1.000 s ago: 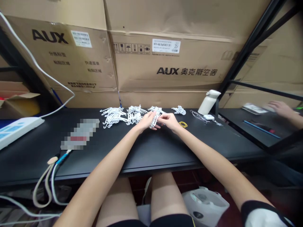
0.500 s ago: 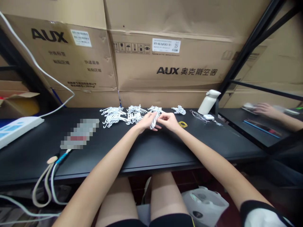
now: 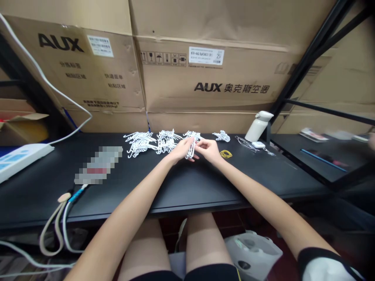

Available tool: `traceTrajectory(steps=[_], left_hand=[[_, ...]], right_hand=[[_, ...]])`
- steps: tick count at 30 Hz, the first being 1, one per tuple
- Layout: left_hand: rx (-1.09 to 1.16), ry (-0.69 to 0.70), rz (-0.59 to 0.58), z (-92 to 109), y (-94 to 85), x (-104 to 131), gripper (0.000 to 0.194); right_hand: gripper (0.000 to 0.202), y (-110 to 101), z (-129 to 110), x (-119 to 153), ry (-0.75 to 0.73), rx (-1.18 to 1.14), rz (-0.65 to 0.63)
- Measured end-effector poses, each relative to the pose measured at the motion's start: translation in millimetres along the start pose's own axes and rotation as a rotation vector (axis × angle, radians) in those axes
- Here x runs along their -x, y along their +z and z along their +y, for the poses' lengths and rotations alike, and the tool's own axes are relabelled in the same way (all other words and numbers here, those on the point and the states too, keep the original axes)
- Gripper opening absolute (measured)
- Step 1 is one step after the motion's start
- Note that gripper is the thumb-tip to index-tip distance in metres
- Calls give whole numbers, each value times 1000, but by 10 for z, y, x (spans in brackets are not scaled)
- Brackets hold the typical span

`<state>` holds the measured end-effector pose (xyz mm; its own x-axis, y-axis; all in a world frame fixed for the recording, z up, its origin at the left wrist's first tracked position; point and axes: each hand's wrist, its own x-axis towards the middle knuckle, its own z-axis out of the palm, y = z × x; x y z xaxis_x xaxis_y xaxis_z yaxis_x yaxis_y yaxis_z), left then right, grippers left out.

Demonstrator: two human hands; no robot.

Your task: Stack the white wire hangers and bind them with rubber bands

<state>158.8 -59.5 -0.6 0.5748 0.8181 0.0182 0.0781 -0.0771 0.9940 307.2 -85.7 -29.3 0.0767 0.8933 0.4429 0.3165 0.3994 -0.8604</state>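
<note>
A: From the head camera, what do the hands hold?

B: The left hand (image 3: 182,150) is closed around a small bundle of slim white pieces (image 3: 190,151), tilted, above the black bench (image 3: 190,189). The right hand (image 3: 208,150) has its thumb and fingertips drawn in at the bundle's right side; I cannot tell whether they clamp a piece or only touch it.

A: Why that hold?

B: Probably the left hand cradles the bundle to keep the pieces aligned, leaving the right fingertips to handle single ones.

A: And around them?

B: Behind and to the left are a left pile (image 3: 140,144) and a middle pile (image 3: 168,142) of white hooked pieces, the hooks mostly facing one way, perhaps to keep them from tangling. A third pile (image 3: 192,134) is just behind the hands. To the right lie a loose pale cluster (image 3: 222,136) and yellow bands (image 3: 225,154), near the right hand and seemingly within easy reach. Glasses (image 3: 246,143) and a white bottle (image 3: 258,128) are farther right.

A: What is unclear?

B: The fingers hide much of the bundle and part of the third pile, so no count is possible. A flat object (image 3: 99,166) at left is pixelated. A blurred shape at the right edge is cut off.
</note>
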Motion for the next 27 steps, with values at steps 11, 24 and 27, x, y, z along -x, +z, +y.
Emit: traceTrajectory(steps=[11,24,27], left_hand=[[-18,46,18,-22,13,-9,39],[-12,26,51,-29,9,-5,36],[-15,25,47,-23,18,5,35]], right_hand=[[38,-2,-39,1,-53,-27,-7],[32,-87,-46,-30,-115,47,-179],[31,-118,-98,-36,-146,128,-224]])
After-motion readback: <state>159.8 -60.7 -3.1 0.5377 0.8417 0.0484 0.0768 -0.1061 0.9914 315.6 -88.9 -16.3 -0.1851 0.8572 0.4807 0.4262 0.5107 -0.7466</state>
